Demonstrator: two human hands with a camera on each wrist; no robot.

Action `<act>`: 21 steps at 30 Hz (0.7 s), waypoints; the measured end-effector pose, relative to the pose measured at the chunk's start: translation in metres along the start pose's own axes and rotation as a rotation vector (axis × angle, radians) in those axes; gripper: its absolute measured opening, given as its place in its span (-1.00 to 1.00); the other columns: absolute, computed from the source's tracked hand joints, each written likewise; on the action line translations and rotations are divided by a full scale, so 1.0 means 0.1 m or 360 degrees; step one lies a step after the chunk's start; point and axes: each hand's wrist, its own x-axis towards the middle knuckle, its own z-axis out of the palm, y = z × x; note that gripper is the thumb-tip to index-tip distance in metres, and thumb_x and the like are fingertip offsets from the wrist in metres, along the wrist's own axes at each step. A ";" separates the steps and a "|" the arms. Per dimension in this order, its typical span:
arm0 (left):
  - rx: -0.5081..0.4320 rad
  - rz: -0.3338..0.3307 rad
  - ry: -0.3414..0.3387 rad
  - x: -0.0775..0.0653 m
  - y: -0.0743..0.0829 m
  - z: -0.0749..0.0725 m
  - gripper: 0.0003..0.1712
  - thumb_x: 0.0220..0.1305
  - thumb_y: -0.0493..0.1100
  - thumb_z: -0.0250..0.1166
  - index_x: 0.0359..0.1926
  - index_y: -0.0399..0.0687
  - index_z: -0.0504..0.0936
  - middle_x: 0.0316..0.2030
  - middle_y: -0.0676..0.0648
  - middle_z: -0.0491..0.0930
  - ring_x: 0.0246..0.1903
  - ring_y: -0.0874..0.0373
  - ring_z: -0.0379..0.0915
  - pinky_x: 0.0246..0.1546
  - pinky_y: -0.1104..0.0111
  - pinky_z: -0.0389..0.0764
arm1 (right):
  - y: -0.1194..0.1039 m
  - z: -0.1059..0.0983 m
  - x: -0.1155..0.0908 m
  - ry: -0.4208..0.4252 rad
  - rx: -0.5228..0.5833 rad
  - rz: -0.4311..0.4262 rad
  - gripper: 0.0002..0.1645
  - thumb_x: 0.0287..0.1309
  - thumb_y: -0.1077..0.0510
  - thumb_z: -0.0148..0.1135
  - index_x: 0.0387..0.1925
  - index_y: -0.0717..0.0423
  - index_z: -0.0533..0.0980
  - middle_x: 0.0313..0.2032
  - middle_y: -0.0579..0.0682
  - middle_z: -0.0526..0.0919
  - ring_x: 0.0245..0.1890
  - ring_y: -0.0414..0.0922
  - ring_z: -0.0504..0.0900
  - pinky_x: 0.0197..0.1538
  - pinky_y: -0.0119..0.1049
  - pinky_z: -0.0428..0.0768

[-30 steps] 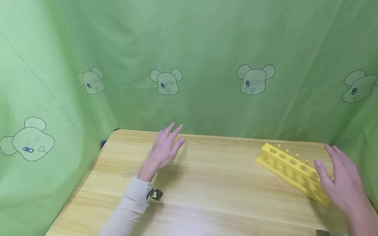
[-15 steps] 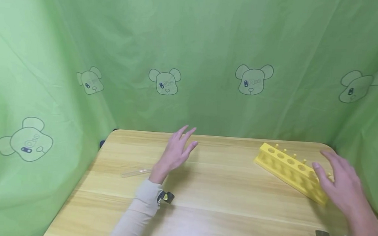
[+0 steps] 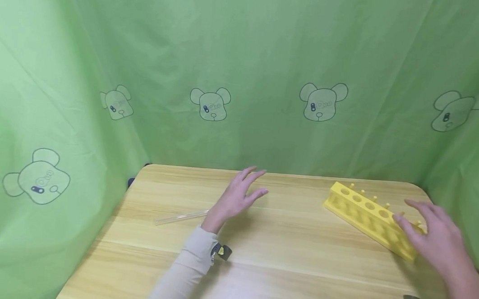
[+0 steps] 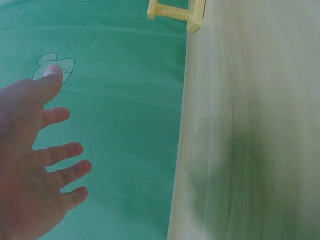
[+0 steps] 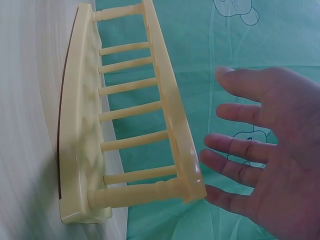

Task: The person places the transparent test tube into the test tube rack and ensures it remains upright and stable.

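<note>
1. Hovering above the middle of the wooden table point(image 3: 291, 247), the left hand point(image 3: 233, 199) is wide, its fingers apart and its thumb toward the right.
2. A thin clear tube point(image 3: 181, 217) lies on the left part of the table, its right end meeting the outline of the left wrist in the head view.
3. On the right side, a yellow rack point(image 3: 377, 210) stands upright, slanting from far left to near right, holes along its top.
4. By the rack's near right end, the right hand point(image 3: 442, 240) is also wide, fingers apart; whether a fingertip touches the rack, I cannot tell.
5. A green curtain point(image 3: 265, 47) printed with bear heads hangs beyond the far edge.
</note>
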 end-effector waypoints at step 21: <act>-0.0100 -0.0010 -0.0032 0.14 0.19 0.28 -0.22 0.45 0.40 0.09 0.53 0.18 0.31 0.53 -0.07 0.21 0.47 -0.09 0.17 0.41 -0.10 0.33 | 0.12 -0.04 -0.04 -0.0103 -0.0098 0.0002 -0.21 0.31 -0.09 0.39 0.32 0.36 0.38 0.14 0.58 0.35 -0.02 0.54 0.39 -0.11 0.64 0.30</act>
